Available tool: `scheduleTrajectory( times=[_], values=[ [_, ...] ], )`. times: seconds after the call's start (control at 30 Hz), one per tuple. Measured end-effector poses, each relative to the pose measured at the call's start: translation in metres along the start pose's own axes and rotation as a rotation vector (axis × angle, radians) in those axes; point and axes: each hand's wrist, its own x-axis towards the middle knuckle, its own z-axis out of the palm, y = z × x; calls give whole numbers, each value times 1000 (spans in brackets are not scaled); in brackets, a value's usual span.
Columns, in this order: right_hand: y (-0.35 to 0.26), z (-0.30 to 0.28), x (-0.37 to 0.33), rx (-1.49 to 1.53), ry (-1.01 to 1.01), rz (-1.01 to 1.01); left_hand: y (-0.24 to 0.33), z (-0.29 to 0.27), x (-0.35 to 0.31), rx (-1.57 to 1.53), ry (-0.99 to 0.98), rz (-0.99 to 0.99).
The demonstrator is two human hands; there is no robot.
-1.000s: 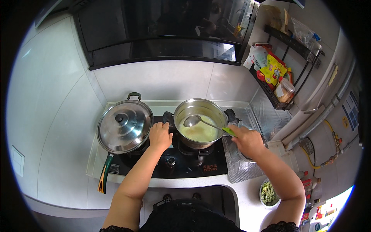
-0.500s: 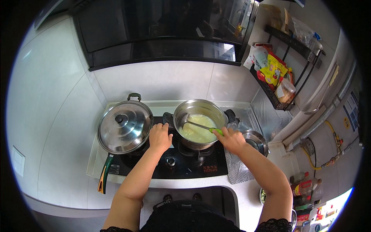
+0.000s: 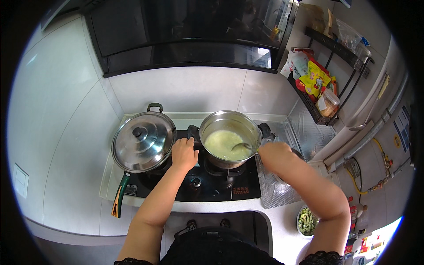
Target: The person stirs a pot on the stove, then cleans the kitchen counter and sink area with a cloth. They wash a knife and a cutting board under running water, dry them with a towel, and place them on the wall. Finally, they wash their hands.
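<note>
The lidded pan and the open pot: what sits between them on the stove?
In the head view, between the lidded pan and the open pot are the person's left hand and that pot's black side handle, with black cooktop beneath.

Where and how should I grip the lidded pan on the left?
The lidded pan is probably best held by its long handle, the left hand coming from the near side: the handle points toward the person and reaches past the counter's front edge.
</note>
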Motion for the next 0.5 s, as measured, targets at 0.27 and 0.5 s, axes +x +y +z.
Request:
scheduleTrajectory(
  times=[0.27, 0.5],
  values=[
    [-6, -18, 10, 168, -38, -93, 3, 3, 2, -2, 12, 13],
    [-38, 26, 23, 199, 65, -27, 2, 4, 1, -7, 15, 22]
  ],
)
